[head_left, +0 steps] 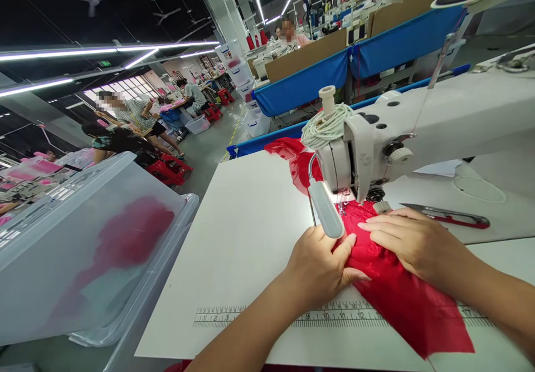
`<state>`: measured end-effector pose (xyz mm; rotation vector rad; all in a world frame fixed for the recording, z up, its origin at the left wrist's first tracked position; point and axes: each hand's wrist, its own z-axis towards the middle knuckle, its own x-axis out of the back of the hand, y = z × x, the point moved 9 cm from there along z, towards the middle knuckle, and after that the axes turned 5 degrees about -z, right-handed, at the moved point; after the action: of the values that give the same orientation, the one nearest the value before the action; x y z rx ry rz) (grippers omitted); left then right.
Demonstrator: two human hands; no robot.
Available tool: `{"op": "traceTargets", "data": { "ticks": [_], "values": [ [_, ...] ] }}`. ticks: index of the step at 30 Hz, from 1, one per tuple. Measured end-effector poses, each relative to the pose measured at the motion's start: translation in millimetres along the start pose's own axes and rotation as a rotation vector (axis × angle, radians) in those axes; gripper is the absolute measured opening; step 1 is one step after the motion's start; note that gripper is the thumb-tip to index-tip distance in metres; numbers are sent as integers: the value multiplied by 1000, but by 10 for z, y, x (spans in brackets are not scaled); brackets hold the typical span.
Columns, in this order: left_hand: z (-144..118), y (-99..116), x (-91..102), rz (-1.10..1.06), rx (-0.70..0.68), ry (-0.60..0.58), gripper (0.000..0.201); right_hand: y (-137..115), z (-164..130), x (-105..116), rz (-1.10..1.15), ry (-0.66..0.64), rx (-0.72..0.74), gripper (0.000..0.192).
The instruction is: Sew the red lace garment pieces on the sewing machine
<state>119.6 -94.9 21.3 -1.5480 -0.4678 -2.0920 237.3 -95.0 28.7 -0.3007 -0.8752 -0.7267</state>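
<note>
Red fabric (401,299) with a lacy, gathered strip lies under the needle area of a white sewing machine (451,121) and runs toward the table's front edge. My left hand (317,263) rests at the fabric's left edge, thumb and forefinger spread on it; its other fingers are partly hidden. On the right side of the cloth, my right hand (409,241) lies with its fingers stretched flat, just below the machine head. A small grey lamp (326,210) on a bent stem lights the needle area. More red fabric (298,160) lies behind the machine head.
Thread snips (451,216) with a red handle lie right of the machine head. A printed ruler (309,319) crosses the white table (225,238). At left stands a translucent bin (104,249) containing red material. Other people sit and stand at workstations behind.
</note>
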Motion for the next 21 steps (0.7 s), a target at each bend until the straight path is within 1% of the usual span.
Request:
{"op": "traceTargets", "data": {
  "ticks": [3,9,15,21],
  "values": [
    [-31,-5,7,3,0,21,68,-30,23,32,-17,1,36,41],
    [-36,-21,-25,19,14,-4,65,-9,27,11,-55,-22,25,43],
    [-27,-12,16,42,-2,57,63,-5,68,7,-91,-47,113,40],
    [-21,-26,-4,61,19,18,59,56,82,-52,-87,-96,112,39]
  ]
}}
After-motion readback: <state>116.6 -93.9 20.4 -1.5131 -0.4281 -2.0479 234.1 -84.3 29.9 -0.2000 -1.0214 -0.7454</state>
